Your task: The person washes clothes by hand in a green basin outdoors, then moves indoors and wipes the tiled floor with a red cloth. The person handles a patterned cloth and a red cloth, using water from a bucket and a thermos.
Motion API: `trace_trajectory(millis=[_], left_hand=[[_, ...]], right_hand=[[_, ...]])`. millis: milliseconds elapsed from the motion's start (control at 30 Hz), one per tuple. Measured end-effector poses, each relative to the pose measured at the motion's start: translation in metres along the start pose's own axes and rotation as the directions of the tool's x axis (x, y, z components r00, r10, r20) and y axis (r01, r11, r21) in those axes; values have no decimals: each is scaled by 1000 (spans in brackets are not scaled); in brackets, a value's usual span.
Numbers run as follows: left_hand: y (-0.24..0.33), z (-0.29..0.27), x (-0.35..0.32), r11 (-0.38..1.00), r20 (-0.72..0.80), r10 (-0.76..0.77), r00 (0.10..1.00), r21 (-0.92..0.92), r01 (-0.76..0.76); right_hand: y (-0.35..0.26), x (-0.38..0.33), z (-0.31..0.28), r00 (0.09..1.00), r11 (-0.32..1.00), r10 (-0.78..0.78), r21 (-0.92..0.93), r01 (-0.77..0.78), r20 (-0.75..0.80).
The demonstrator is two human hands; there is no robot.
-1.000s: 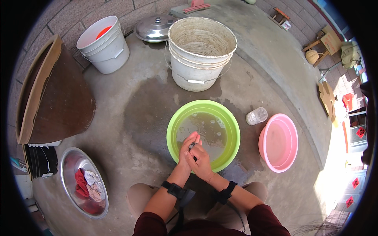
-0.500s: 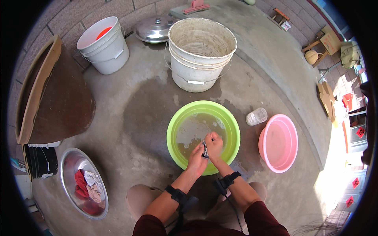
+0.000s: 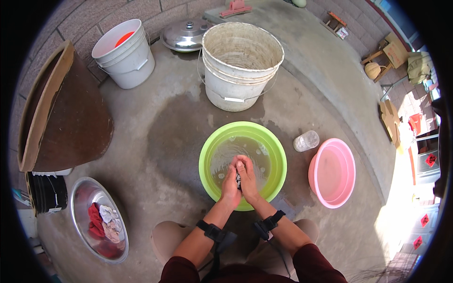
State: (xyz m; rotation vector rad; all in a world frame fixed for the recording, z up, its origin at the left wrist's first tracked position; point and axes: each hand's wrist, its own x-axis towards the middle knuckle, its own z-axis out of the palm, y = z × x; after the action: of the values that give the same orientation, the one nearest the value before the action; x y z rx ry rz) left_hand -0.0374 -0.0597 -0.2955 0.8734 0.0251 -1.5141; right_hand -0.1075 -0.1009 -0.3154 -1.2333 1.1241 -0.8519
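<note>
Over the lime-green basin (image 3: 205, 162), which holds cloudy water with patches of suds, my left hand (image 3: 230, 186) and my right hand (image 3: 248, 179) are pressed together. Between the palms they squeeze a small black-and-white cloth (image 3: 239, 182); mostly hidden, it shows only as a thin strip. Both sets of fingers are closed around it. To the right of the green basin lies a clear plastic jar (image 3: 306, 141) with whitish contents. Beyond it is a pink basin (image 3: 350, 175) with cloudy liquid inside.
At left, a steel bowl (image 3: 78, 212) holds red, white and pinkish cloths (image 3: 97, 220). A large brown vat (image 3: 80, 120) stands behind it. Farther back are a white bucket (image 3: 130, 66), a metal lid (image 3: 185, 35) and a stained bucket (image 3: 236, 89). A concrete step (image 3: 330, 89) curves along the right.
My hands have shifted slightly left and come closer together, palm to palm. The right hand has turned, and less of the black-and-white cloth shows. Ripples now spread on the water.
</note>
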Motion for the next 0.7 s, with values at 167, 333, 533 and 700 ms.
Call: trace_trajectory(millis=[167, 333, 533, 700], left_hand=[[23, 0, -1, 994, -126, 56, 990, -86, -67], [11, 17, -17, 984, 97, 57, 994, 166, -72], [32, 11, -21, 957, 47, 120, 992, 261, -129], [43, 1, -24, 974, -4, 63, 998, 220, -60]], right_hand=[[-2, -35, 27, 986, 949, 103, 284, -137, 132], [-17, 11, 5, 973, 794, 232, 576, -193, 6], [-109, 109, -47, 983, 718, 174, 675, -169, 61], [-186, 197, -77, 989, 853, 48, 509, -114, 140]])
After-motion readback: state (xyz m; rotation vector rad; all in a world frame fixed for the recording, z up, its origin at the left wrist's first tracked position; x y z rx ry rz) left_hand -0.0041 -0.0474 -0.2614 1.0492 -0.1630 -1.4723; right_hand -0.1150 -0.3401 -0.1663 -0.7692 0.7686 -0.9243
